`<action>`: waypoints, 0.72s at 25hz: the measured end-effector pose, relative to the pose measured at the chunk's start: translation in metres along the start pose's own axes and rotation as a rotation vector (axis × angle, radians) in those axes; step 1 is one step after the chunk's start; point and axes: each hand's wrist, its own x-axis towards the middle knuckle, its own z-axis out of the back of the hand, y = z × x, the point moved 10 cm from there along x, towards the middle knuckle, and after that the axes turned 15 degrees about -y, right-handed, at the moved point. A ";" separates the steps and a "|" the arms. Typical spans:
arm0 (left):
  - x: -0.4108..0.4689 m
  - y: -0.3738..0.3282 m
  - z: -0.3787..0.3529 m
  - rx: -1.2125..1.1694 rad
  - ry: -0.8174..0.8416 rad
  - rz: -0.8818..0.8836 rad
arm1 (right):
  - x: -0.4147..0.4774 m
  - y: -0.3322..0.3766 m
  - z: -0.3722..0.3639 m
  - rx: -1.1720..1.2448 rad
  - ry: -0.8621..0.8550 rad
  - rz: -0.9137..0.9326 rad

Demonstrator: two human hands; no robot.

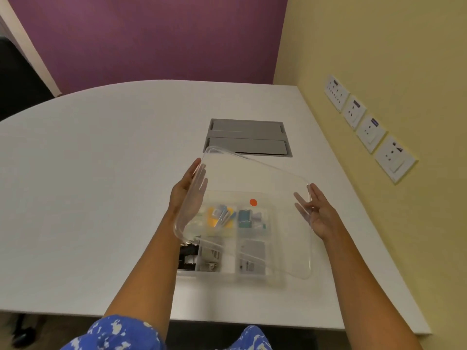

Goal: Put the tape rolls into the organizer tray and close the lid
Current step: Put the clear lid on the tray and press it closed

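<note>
The organizer tray (228,270) sits on the white table (101,198), on the near side of the grey hatch (246,137) set into the tabletop. Its compartments hold small items: something yellow and blue in the far left cell, teal pieces in the far right one, dark clips and grey things in the near cells. An orange dot (253,202) shows nearer the hatch, though whether it is on the tray or the cover I cannot tell. The tape rolls cannot be made out clearly among the contents.

Above the tray, a clear lid (252,178) is held tilted, its far edge raised toward the hatch and overlapping the hatch's near rim, its near right corner dipping lowest over the tray.

Both arms reach forward from blue-and-white patterned sleeves (113,334). The left hand (188,193) presses flat against the lid's left edge, fingers straight and together, pointing toward the hatch, with some seen through the plastic underneath. The right hand (317,210) supports the lid's right edge with fingers spread and loosely extended, palm turned inward. Neither hand is curled closed; the lid is clamped between the two open palms.
</note>
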 end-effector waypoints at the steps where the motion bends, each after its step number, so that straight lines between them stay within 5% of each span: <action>1: 0.002 -0.001 0.008 0.039 0.007 0.008 | 0.002 -0.004 -0.002 -0.073 -0.024 0.024; 14: 0.033 -0.032 0.090 0.994 -0.370 -0.261 | 0.004 -0.062 -0.023 -0.495 -0.317 0.196; 18: 0.046 -0.032 0.099 1.138 -0.423 -0.325 | 0.014 -0.050 -0.027 -0.830 -0.442 0.356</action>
